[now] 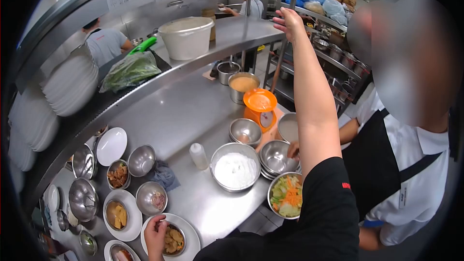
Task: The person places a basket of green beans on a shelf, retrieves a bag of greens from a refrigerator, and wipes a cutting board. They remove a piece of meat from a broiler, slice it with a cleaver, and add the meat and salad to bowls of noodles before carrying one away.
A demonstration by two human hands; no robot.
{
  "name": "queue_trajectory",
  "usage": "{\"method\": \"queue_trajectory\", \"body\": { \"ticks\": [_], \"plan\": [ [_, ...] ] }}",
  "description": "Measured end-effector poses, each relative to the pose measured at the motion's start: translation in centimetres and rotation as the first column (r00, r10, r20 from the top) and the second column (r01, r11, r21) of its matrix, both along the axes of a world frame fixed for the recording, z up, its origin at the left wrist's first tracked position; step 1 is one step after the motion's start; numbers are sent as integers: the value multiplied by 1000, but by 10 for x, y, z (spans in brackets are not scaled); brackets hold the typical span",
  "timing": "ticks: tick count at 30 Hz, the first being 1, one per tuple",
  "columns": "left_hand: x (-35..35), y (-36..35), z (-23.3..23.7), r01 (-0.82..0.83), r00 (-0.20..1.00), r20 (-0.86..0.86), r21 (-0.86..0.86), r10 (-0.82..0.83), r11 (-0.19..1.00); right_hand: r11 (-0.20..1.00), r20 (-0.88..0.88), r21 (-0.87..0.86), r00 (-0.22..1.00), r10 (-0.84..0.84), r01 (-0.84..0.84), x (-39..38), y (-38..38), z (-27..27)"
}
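Observation:
My right arm stretches up and forward across the view, its hand raised in front of the shelf racks. The fingers of that hand are loosely extended with nothing in them. At the bottom, my left hand is curled with thumb and fingers together, right at the rim of a metal bowl of brown slices. This bowl sits on a white plate. Whatever the left fingers hold, I cannot make it out. Close by are a bowl of yellow pieces and a bowl of sliced shallots.
A bowl of white powder, a squeeze bottle, an orange scale and a bowl of cut vegetables stand on the steel counter. A person in a black apron stands at the right, one hand by stacked bowls.

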State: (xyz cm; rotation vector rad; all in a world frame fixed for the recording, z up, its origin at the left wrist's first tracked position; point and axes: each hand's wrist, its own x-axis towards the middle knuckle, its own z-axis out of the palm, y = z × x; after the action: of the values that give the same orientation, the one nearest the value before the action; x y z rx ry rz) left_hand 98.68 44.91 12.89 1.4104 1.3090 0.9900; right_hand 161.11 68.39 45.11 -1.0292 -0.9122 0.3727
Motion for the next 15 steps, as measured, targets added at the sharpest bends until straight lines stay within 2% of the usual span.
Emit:
{"method": "queue_trajectory", "body": {
  "ticks": [2, 3, 6, 7, 9, 10, 15],
  "plan": [
    [1, 0, 1, -20, 1000, -21, -3, 20, 1000, 988, -120, 68, 982, 147, -139, -7, 13, 6],
    [-1, 0, -2, -30, 999, -22, 5, 31, 1000, 986, -120, 76, 980, 158, -150, -11, 22, 9],
    [-6, 1, -9, -14, 998, -64, -2, 14, 1000, 882, -254, 354, 875, 412, -312, -21, 41, 23],
    [-7, 0, -11, -25, 999, -33, 8, 25, 1000, 877, -252, 358, 871, 422, -321, -24, 45, 26],
    [-8, -2, -14, -41, 999, -1, 16, 41, 999, 856, -352, 447, 828, 436, -260, -24, 54, 28],
    [-8, -3, -15, -43, 999, 3, 11, 43, 999, 878, -449, 427, 792, 413, -216, -24, 55, 27],
    [-3, -10, -8, -17, 1000, 3, 1, 17, 1000, 914, -378, 350, 862, 337, -204, -36, 27, -2]
  ]
}}
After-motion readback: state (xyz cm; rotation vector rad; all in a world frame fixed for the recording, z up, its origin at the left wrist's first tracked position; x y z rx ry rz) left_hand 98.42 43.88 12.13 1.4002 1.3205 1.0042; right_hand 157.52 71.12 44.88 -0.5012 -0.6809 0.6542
